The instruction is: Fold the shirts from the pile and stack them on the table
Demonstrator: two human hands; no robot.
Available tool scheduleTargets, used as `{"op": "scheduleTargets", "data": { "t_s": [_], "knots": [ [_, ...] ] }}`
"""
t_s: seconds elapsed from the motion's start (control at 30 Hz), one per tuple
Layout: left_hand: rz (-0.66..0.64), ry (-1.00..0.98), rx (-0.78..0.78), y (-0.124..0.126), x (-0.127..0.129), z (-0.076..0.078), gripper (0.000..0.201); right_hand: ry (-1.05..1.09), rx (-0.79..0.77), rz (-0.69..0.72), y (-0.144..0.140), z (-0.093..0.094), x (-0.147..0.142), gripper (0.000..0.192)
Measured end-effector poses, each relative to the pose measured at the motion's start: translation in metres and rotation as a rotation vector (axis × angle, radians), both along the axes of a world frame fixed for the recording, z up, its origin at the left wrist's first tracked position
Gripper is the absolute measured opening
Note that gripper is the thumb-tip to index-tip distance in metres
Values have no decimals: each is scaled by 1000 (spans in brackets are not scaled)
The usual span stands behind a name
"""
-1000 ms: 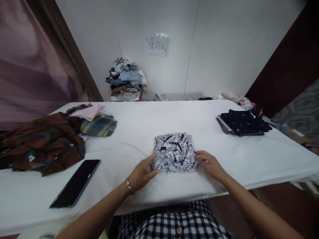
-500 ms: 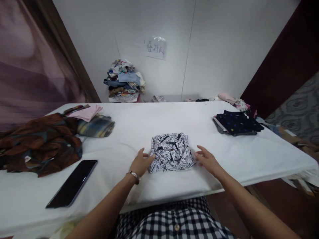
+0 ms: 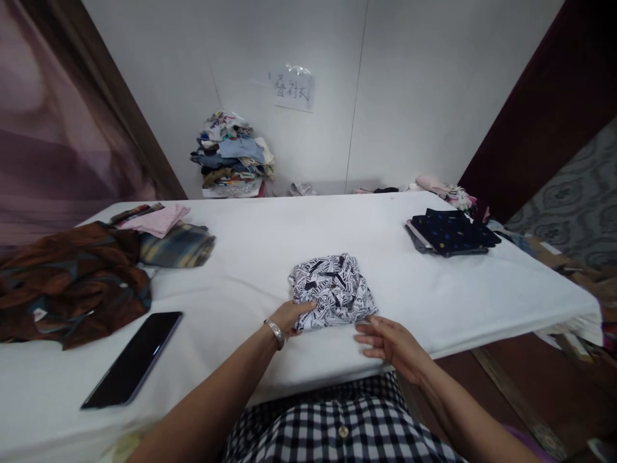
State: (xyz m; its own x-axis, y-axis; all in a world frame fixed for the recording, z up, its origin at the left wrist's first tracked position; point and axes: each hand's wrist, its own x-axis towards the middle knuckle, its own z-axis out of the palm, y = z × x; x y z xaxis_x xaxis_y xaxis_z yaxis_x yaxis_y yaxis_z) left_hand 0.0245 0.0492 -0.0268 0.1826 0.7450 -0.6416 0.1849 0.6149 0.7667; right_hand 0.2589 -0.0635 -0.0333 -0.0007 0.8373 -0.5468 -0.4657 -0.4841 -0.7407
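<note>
A folded shirt [image 3: 332, 286] with a black-and-white newsprint pattern lies on the white-covered table in front of me. My left hand [image 3: 290, 316], with a silver bracelet at the wrist, grips its lower left corner. The thumb rests on top of the cloth and the other fingers are mostly hidden beneath the edge. At the lower right corner of the shirt is my right hand [image 3: 389, 344], its fingers stretched out and apart. Its fingertips are close to the hem; whether they touch it I cannot tell.
A phone [image 3: 132, 360] and a crumpled brown garment [image 3: 72, 283] lie at left, beside plaid cloth [image 3: 178, 245] and pink cloth [image 3: 157, 220]. Folded dark clothes [image 3: 450, 231] are stacked at right. Behind the table [image 3: 270, 225] rises a clothes pile [image 3: 234, 154].
My left hand has closed on the shirt's lower left corner. My right hand has moved down and inward from the right side to the lower right corner. The view has shifted slightly.
</note>
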Motion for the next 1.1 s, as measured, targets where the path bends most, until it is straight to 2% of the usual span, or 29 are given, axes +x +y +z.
{"op": "scheduleTargets", "data": {
  "t_s": [0.13, 0.27, 0.37, 0.47, 0.6, 0.67, 0.77, 0.87, 1.1],
  "knots": [
    [30, -183, -17, -4, 2, 1, 37, 62, 0, 7, 3, -1, -3, 30],
    [91, -346, 28, -8, 6, 5, 35, 113, -17, 14, -2, -2, -4, 33],
    [92, -489, -31, -11, 11, 8, 34, 170, -35, 43, -7, -3, -8, 35],
    [149, -579, -110, -17, 16, 10, 31, 274, 18, 54, -3, -3, -21, 37],
    [196, -591, -112, -30, 19, 5, 36, 415, 138, 3, 19, -6, -43, 42],
    [179, -575, -24, -37, 16, -3, 44, 427, 162, -57, 30, -6, -52, 41],
    [198, -440, 121, -43, 10, -17, 52, 398, 144, -117, 39, -4, -62, 41],
    [211, -335, 187, -47, 8, -26, 52, 362, 108, -160, 42, -3, -68, 43],
    [183, -331, 220, -51, 16, -20, 53, 274, 94, -224, 43, -11, -72, 47]
  ]
}}
